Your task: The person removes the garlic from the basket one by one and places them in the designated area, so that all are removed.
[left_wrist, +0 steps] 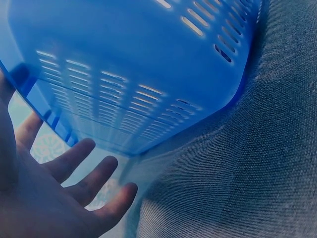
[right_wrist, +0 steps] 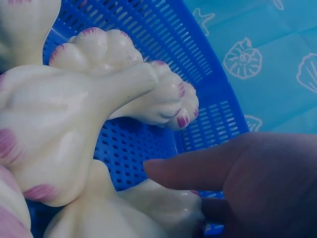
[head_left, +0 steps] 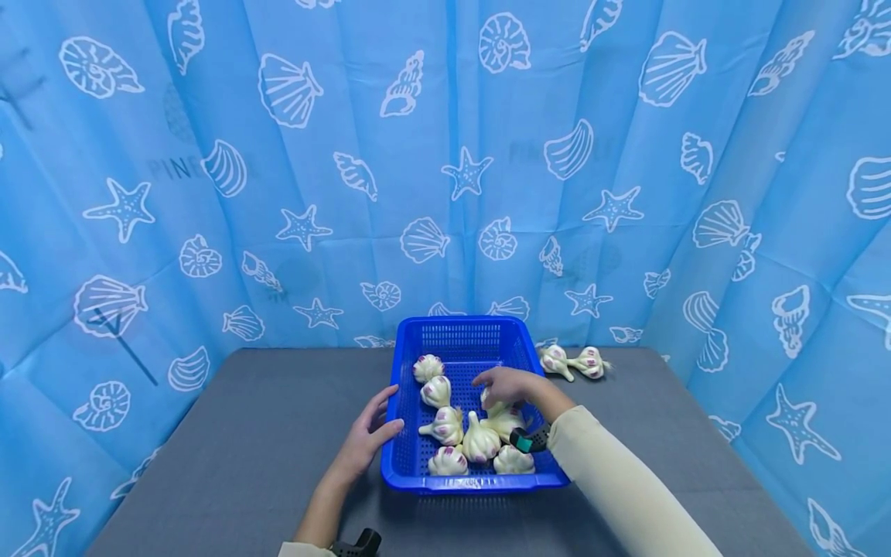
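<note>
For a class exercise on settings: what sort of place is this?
Probably a small curtained-off work area: a seashell-print curtain hangs behind and beside a grey tabletop, where a blue basket holds garlic bulbs.

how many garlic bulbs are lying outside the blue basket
2: the left bulb beside the basket on its right side, the right bulb next to it. Others may be hidden behind the basket.

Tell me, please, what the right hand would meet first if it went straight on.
Probably one of the two farthest garlic bulbs along the left side of the blue basket, though the right hand might pass above them, since depth is unclear.
</note>
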Motion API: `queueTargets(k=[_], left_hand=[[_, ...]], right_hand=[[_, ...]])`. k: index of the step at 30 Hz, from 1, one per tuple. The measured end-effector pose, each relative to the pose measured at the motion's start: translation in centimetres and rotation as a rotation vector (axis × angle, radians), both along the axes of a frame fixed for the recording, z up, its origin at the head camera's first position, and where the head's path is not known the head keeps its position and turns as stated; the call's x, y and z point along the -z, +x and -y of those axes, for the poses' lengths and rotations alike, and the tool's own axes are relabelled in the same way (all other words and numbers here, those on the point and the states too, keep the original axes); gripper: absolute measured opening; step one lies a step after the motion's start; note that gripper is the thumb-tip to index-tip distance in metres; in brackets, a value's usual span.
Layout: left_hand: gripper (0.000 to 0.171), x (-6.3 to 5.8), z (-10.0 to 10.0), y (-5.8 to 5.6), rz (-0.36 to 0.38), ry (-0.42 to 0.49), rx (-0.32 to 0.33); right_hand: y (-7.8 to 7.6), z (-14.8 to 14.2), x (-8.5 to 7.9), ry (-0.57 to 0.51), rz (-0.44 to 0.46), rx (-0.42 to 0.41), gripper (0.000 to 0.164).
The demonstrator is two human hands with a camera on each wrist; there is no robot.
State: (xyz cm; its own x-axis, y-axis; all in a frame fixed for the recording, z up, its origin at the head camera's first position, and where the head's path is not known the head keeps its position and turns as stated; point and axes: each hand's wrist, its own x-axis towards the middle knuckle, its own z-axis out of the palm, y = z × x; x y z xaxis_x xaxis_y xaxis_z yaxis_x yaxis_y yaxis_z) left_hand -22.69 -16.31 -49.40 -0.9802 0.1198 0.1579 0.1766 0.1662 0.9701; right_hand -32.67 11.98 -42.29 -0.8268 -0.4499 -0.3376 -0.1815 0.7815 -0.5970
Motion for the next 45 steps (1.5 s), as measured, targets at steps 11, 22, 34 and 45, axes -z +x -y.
queueTargets(k=[11, 22, 34, 45], left_hand=[[0.059, -0.1, 0.0, 0.0, 0.006, 0.002, 0.005], [0.059, 0.0, 0.0, 0.0, 0.009, 0.005, 0.01], [0.059, 0.2, -0.1, -0.1, 0.001, 0.015, 0.009], [0.059, -0.1, 0.0, -0.1, 0.013, 0.028, 0.012]], right_hand=[[-0.3, -0.1, 0.1, 0.069, -0.16, -0.086, 0.05], [-0.3, -0.2, -0.3, 0.06, -0.27, -0.061, 0.043], [0.3, -1.5, -1.6, -0.023, -0.402, -0.024, 0.043], [1.7, -3.5, -1.8, -0.173, -0.534, 0.01, 0.043]])
